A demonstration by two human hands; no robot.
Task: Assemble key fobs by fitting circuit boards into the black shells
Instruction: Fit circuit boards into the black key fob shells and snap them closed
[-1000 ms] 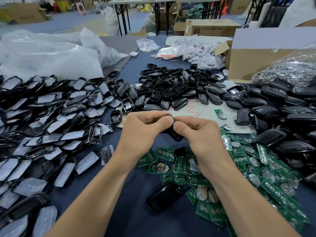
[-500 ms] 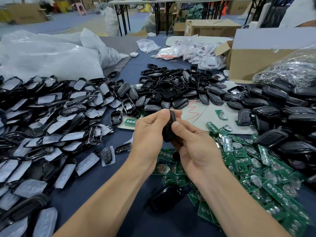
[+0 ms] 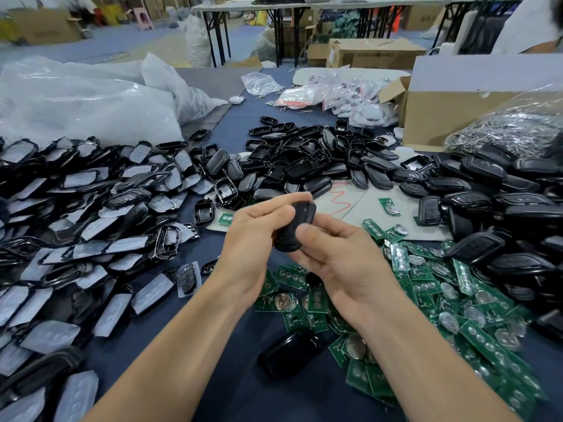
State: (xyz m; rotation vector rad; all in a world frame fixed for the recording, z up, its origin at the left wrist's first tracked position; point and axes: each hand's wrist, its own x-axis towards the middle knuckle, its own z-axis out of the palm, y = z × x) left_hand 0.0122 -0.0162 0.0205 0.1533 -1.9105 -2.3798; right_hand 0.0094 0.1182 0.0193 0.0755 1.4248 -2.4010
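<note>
The left hand [image 3: 253, 239] and right hand [image 3: 341, 260] both grip one black oval plastic key-fob shell [image 3: 294, 229], fingers curled round it, above the middle of the dark blue table [image 3: 274, 400]. Flat green circuit boards [image 3: 457, 300] lie heaped toward the right front corner.

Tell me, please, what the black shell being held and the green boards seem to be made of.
The shell looks like moulded black plastic with a satin finish: soft dull highlights, rounded edges. The boards look like green-coated circuit laminate, probably fibreglass, carrying shiny round metal discs, perhaps coin cells.
</note>
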